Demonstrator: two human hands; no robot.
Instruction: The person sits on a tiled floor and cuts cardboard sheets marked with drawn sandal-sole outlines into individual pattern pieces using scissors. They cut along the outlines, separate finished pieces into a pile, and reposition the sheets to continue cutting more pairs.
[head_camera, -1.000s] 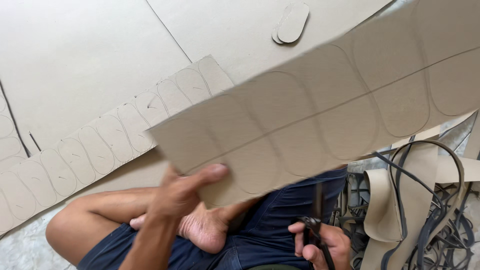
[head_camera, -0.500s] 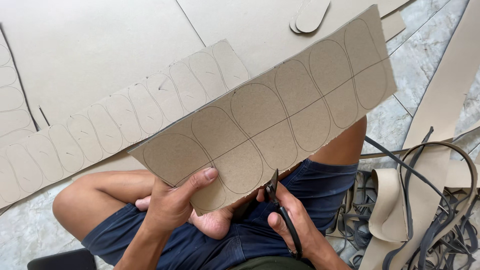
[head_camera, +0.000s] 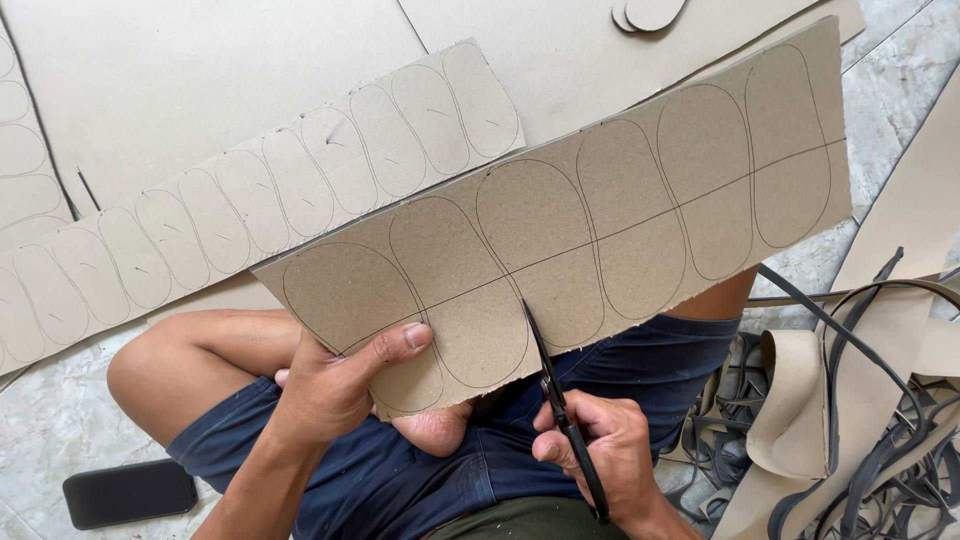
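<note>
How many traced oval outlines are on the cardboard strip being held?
5 on the held cardboard strip: one above the left hand, one left of the scissors, one above their tip, two toward the right end. The left hand may cover part of the first.

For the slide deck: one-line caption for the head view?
Left hand holds a cardboard strip with traced ovals while right hand cuts into it with black scissors.

Lower blade of the scissors (head_camera: 560, 400) lying hidden behind the cardboard strip (head_camera: 560, 240); fingers of the left hand (head_camera: 335, 385) disappearing under that strip, thumb alone showing. Handle loops being covered by the right hand (head_camera: 600, 455). Second outlined strip (head_camera: 250, 190) running off the left edge. Oval cut-outs (head_camera: 650, 12) being cropped by the top edge. Dark phone (head_camera: 130, 492), screen too dim to read
</note>
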